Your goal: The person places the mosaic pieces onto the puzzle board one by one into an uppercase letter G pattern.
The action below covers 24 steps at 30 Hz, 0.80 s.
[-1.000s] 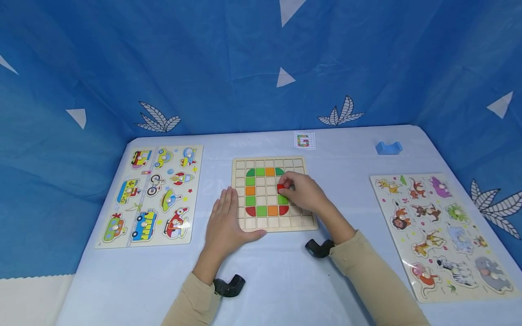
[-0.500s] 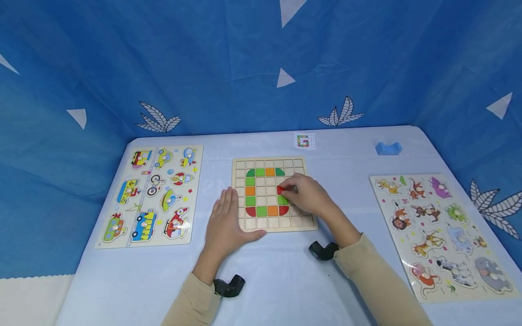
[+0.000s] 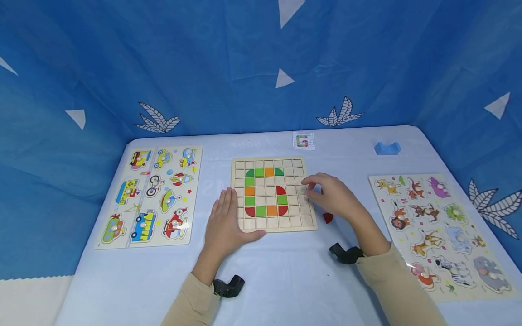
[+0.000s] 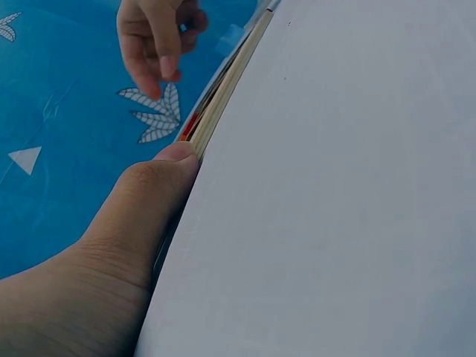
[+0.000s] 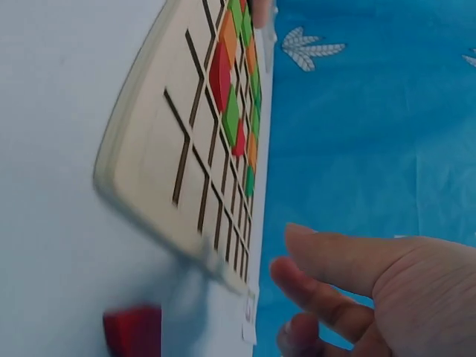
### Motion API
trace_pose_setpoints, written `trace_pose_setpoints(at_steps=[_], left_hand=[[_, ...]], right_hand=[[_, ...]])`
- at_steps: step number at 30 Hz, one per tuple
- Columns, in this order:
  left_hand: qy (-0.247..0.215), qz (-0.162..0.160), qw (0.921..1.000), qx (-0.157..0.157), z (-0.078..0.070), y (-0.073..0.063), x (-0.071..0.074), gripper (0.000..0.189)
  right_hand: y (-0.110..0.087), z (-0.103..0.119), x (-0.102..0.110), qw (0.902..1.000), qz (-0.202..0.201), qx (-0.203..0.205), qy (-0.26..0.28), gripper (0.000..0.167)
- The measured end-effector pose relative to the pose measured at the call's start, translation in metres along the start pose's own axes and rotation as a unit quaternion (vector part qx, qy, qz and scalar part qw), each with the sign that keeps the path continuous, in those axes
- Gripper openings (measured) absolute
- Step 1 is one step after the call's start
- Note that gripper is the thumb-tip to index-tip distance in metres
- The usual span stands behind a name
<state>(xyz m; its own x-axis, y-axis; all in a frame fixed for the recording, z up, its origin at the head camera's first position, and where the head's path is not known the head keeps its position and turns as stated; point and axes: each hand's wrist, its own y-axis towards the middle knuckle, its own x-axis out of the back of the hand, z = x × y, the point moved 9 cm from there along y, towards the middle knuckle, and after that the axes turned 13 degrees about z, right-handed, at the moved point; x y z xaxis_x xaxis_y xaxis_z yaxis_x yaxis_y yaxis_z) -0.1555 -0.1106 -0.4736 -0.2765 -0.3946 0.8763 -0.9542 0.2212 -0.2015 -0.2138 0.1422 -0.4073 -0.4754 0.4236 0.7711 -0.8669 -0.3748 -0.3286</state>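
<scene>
A wooden grid board (image 3: 296,222) lies mid-table, with green, orange and red tiles forming a ring open on the upper right. A red rounded tile (image 3: 280,190) sits in its square above a green tile (image 3: 282,200). My left hand (image 3: 225,224) rests along the board's left edge, fingers straight, its thumb (image 4: 137,201) touching the near edge. My right hand (image 3: 332,194) hovers just off the board's right edge, fingers loosely bent and holding nothing. Below it, a loose red tile (image 3: 328,218) lies on the table, partly cut off in the right wrist view.
A small pattern card (image 3: 303,141) lies beyond the board. A blue curved block (image 3: 388,148) is at the back right. The vehicle puzzle (image 3: 148,197) lies to the left, and the animal puzzle (image 3: 442,235) to the right. Blue curtains surround the table's back and sides.
My right hand has let go of the red rounded tile, now in its square, and moved right off the tiles. The loose red tile has come into sight. My left hand stays put.
</scene>
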Motion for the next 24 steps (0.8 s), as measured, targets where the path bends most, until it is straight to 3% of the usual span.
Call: trace_pose_setpoints(at_steps=[6,14,19,24], left_hand=[[-0.003,-0.004,1.0,-0.005,-0.001,-0.001,0.001,0.135],[0.001,-0.006,1.0,-0.002,0.001,0.0,0.001,0.135],[-0.001,-0.005,1.0,-0.003,0.0,0.0,0.0,0.135],[-0.003,-0.007,1.0,-0.005,-0.001,0.0,0.0,0.135]], right_hand=[[-0.019,-0.023,0.001,0.9992,0.039,-0.006,-0.009,0.031],[-0.033,-0.043,-0.015,0.9949,0.101,-0.009,-0.001,0.036],[-0.037,-0.046,-0.021,0.9944,0.105,0.002,0.0,0.037],[-0.038,-0.049,-0.019,0.9963,0.086,0.002,-0.011,0.032]])
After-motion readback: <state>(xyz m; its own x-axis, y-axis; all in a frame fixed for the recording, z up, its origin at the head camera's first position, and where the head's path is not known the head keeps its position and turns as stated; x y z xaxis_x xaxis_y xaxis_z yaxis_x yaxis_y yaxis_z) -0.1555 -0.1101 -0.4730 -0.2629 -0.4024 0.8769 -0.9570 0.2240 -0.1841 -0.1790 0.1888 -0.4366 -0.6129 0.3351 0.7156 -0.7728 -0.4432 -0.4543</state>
